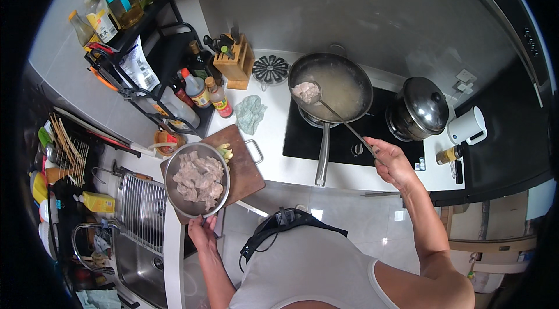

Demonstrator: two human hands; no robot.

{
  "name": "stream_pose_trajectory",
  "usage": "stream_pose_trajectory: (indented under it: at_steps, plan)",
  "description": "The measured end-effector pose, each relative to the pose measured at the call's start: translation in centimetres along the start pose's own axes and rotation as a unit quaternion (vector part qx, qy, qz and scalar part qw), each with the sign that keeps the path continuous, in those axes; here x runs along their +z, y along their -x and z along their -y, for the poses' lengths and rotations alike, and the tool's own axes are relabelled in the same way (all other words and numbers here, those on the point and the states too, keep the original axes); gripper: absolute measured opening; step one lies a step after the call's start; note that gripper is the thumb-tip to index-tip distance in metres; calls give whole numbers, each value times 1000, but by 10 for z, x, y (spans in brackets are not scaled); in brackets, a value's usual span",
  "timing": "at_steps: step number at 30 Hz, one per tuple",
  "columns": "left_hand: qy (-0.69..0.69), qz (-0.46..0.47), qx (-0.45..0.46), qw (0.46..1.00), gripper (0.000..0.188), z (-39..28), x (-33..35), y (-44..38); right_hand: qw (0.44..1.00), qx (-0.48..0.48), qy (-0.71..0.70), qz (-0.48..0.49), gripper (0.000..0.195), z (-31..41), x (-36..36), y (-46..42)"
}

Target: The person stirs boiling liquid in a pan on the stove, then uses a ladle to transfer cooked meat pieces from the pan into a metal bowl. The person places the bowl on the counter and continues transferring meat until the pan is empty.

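Note:
My right hand (393, 163) grips the long handle of a metal ladle (345, 122). Pale cooked meat (305, 91) fills the ladle's bowl, held over the left side of a dark wok (368, 96). Cloudy, foamy liquid (338, 86) stands in the wok, which sits on the black hob (297, 143). With my left hand (203, 231) I hold the near rim of a steel bowl (170, 193). More pale meat pieces (198, 178) are heaped inside it. Under the bowl lies a wooden cutting board (244, 173), with yellowish-green chopped pieces (225, 152) partly hidden beside the bowl.
A lidded steel pot (421, 108) occupies the right burner, next to a white jug (467, 125). The wok's handle (323, 156) juts past the counter edge. Bottles (218, 97), a knife block (236, 60) and a cloth (250, 115) stand left. The sink (142, 274) is lower left.

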State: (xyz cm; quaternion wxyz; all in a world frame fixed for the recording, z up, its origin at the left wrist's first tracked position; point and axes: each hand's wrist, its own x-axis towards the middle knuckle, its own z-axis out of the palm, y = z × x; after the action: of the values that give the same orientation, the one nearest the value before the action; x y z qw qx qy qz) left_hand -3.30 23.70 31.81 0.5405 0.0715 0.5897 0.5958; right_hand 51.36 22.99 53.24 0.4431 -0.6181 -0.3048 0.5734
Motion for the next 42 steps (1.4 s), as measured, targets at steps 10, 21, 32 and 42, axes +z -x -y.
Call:
stream_pose_trajectory:
  at_steps: [10, 21, 32, 42]
  plan:
    - [-3, 1, 2, 1000, 5, -1, 1, 0, 995, 14, 90, -35, 41, -27, 20, 15]
    - [5, 3, -4, 1000, 8, -2, 3, -2, 987, -26, 146, -59, 44, -51, 40, 25]
    - [-2, 3, 0, 1000, 8, -1, 2, -1, 977, -70, 191, -60, 44, -60, 41, 25]
    - [6, 5, -10, 1000, 12, 1, -2, -7, 975, -77, 195, -66, 43, -57, 41, 26]
